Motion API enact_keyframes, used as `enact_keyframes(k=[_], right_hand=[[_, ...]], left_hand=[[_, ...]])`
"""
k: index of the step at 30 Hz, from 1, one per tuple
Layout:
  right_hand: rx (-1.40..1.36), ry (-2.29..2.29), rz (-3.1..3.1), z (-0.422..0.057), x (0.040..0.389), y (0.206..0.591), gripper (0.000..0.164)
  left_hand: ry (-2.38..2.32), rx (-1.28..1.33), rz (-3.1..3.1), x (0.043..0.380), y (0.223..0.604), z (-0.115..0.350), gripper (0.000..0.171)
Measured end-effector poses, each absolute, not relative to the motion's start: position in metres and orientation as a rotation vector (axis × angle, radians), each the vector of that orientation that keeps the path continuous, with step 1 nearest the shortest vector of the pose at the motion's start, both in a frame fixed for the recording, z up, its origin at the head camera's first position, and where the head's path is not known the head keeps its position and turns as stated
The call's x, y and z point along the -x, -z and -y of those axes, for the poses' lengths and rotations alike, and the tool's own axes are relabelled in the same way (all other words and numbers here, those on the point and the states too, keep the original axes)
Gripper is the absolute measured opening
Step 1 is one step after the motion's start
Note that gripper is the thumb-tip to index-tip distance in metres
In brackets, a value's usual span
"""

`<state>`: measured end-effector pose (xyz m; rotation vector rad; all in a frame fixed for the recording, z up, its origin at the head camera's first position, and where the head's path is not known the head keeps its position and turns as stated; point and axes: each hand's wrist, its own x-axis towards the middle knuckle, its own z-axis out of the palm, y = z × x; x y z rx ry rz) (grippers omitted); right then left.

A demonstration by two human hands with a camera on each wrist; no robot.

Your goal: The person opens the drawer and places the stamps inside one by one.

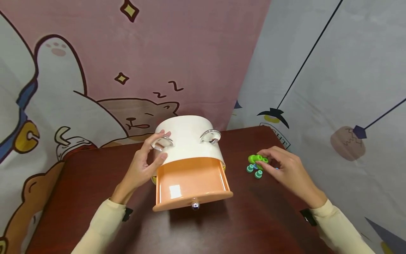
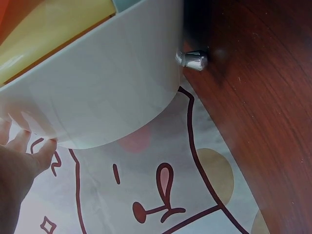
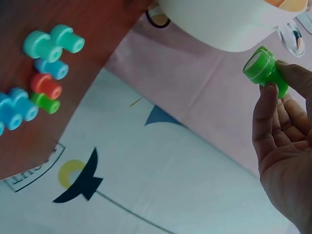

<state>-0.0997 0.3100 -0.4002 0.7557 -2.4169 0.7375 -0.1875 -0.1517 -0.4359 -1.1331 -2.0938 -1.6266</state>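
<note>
Could drop green piece [image 3: 260,67] pinched in right hand [image 1: 289,169] by slackening, or jolt white container [image 1: 187,140] with wide-fingered left hand [image 1: 141,167].

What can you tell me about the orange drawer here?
The orange drawer looks like glossy plastic: shallow, with low sides, a curved front and a shiny round knob. It is pulled out of the white box toward the person; its back end is hidden inside. Neither the left hand nor the right hand appears to touch it.
</note>
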Motion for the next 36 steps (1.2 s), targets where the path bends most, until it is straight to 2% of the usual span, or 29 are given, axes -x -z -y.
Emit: enact_keyframes(k=[2, 6, 12, 18, 29, 36], right_hand=[[-0.792, -0.753, 2.397, -0.303, 0.104, 0.397, 0.025], [-0.833, -0.794, 2.386, -0.291, 0.110, 0.391, 0.035], [-0.858, -0.813, 2.395, -0.279, 0.114, 0.383, 0.026], [-0.882, -0.852, 2.368, -0.268, 0.116, 0.378, 0.043], [-1.001, -0.980, 2.351, -0.239, 0.116, 0.369, 0.040], [-1.123, -0.998, 2.319, -0.205, 0.121, 0.370, 0.037]], left_hand=[[1.626, 1.133, 2.098, 0.187, 0.436, 0.152, 0.062], [1.628, 1.137, 2.090, 0.187, 0.434, 0.152, 0.061], [1.635, 1.128, 2.103, 0.187, 0.431, 0.153, 0.062], [1.636, 1.105, 2.126, 0.187, 0.432, 0.153, 0.063], [1.665, 1.101, 2.112, 0.188, 0.436, 0.147, 0.065], [1.663, 1.088, 2.118, 0.186, 0.434, 0.151, 0.064]])
